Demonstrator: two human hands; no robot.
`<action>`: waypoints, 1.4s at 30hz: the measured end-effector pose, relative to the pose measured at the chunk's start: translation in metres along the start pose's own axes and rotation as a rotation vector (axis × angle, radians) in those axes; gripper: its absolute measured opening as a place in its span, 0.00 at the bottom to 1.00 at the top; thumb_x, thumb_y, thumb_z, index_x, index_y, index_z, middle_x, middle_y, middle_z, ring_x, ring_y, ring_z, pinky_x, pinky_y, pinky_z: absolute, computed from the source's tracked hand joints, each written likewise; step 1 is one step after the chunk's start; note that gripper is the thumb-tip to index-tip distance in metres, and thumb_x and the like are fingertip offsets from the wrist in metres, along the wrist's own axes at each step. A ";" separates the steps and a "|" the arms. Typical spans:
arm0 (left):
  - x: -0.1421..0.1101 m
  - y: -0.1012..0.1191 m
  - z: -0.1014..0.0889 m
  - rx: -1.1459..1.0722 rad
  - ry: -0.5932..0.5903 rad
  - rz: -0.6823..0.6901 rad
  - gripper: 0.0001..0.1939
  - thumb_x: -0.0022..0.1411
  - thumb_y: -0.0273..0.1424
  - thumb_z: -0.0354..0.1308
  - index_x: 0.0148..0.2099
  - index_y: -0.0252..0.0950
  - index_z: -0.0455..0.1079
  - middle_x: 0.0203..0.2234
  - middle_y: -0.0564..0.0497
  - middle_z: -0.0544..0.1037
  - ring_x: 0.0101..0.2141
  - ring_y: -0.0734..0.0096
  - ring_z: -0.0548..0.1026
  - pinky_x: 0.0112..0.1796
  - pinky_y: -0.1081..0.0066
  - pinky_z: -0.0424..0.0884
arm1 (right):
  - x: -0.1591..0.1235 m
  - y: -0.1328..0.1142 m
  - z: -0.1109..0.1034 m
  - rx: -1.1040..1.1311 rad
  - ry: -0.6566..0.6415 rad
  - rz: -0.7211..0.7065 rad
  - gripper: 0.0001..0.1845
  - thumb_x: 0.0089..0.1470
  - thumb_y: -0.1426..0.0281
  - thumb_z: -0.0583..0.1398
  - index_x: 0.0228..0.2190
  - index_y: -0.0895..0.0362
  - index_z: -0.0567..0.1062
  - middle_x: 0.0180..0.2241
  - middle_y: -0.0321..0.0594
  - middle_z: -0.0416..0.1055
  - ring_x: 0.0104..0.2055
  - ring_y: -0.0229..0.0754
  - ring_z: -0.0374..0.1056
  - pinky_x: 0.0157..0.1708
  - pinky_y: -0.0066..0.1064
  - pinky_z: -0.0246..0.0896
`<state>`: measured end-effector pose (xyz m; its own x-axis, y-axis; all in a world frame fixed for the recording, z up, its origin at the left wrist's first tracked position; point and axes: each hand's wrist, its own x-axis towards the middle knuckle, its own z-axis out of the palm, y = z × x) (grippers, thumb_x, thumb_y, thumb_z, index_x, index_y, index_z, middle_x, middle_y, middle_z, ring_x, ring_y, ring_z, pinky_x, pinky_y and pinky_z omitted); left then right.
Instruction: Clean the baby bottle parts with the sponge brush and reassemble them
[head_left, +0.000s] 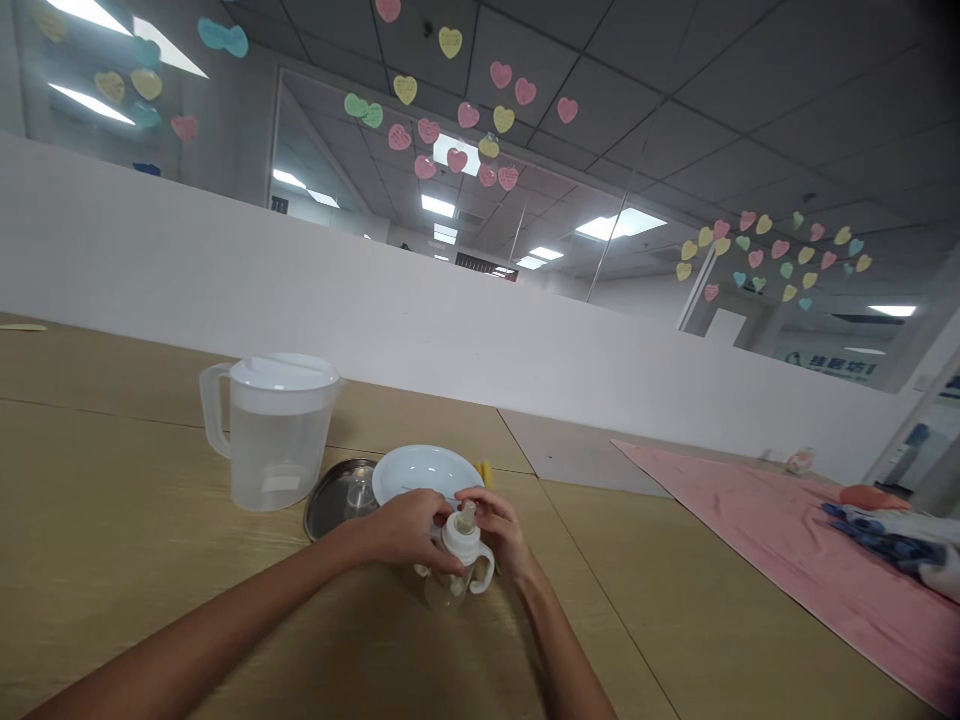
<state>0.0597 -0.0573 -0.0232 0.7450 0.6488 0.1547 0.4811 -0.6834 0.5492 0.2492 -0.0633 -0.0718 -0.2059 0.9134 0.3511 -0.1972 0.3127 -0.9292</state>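
A clear baby bottle with a white collar, a pale nipple and white side handles stands tilted slightly in front of me. My left hand is closed on the collar, thumb across its near side. Curled around the far right side of the bottle's top is my right hand, with fingertips close behind the nipple; their exact contact is partly hidden. Just beyond the hands is a white bowl. A round metal tray beside it carries a small clear dome-shaped cap.
A lidded plastic pitcher of clear liquid stands on the wooden table at left. Something yellow shows behind the bowl. A pink cloth with bundled items lies at right. A low white wall borders the back.
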 end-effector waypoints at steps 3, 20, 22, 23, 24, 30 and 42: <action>0.000 0.000 0.001 0.083 0.034 -0.023 0.19 0.44 0.45 0.60 0.33 0.35 0.71 0.26 0.52 0.75 0.29 0.66 0.71 0.28 0.73 0.60 | -0.002 -0.007 -0.001 0.064 -0.124 0.042 0.24 0.35 0.73 0.59 0.39 0.55 0.77 0.37 0.40 0.74 0.38 0.45 0.67 0.38 0.33 0.58; 0.001 -0.005 0.005 0.203 0.093 -0.017 0.16 0.43 0.44 0.60 0.29 0.37 0.71 0.26 0.52 0.77 0.31 0.64 0.73 0.29 0.73 0.60 | -0.003 -0.009 -0.007 -0.355 -0.169 -0.019 0.18 0.38 0.63 0.69 0.34 0.53 0.76 0.36 0.38 0.68 0.42 0.45 0.63 0.46 0.36 0.56; 0.000 -0.005 0.005 0.218 0.093 -0.020 0.16 0.43 0.44 0.60 0.29 0.37 0.71 0.25 0.52 0.77 0.31 0.64 0.73 0.30 0.72 0.60 | -0.003 -0.007 -0.006 -0.375 -0.125 -0.025 0.19 0.35 0.63 0.70 0.33 0.54 0.74 0.35 0.37 0.68 0.42 0.44 0.63 0.45 0.35 0.56; 0.001 -0.005 0.005 0.231 0.095 -0.017 0.15 0.43 0.44 0.60 0.28 0.37 0.70 0.25 0.52 0.77 0.30 0.64 0.73 0.31 0.71 0.60 | -0.003 -0.007 -0.005 -0.387 -0.106 -0.022 0.20 0.34 0.63 0.70 0.32 0.54 0.73 0.35 0.37 0.68 0.41 0.43 0.63 0.44 0.34 0.56; 0.001 -0.005 0.005 0.243 0.098 -0.015 0.16 0.43 0.44 0.60 0.28 0.37 0.70 0.25 0.52 0.77 0.30 0.64 0.73 0.32 0.71 0.60 | -0.004 -0.007 -0.004 -0.399 -0.095 -0.016 0.20 0.34 0.63 0.70 0.32 0.54 0.72 0.34 0.36 0.67 0.41 0.43 0.63 0.44 0.33 0.57; 0.002 -0.004 0.007 0.278 0.115 -0.022 0.18 0.44 0.47 0.59 0.27 0.36 0.70 0.23 0.51 0.77 0.28 0.64 0.73 0.33 0.69 0.60 | -0.005 -0.006 0.001 -0.357 -0.097 -0.003 0.21 0.35 0.64 0.70 0.31 0.54 0.69 0.35 0.36 0.68 0.41 0.43 0.64 0.42 0.32 0.58; 0.005 -0.004 0.012 0.376 0.157 -0.017 0.19 0.43 0.48 0.60 0.29 0.36 0.72 0.26 0.46 0.78 0.33 0.55 0.74 0.37 0.65 0.61 | -0.005 -0.006 0.006 -0.415 -0.008 -0.056 0.18 0.32 0.67 0.70 0.27 0.54 0.69 0.28 0.32 0.61 0.33 0.38 0.57 0.34 0.28 0.53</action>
<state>0.0665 -0.0554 -0.0345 0.6698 0.6845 0.2877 0.6501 -0.7279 0.2182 0.2452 -0.0712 -0.0672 -0.2138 0.8903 0.4022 0.1946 0.4422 -0.8755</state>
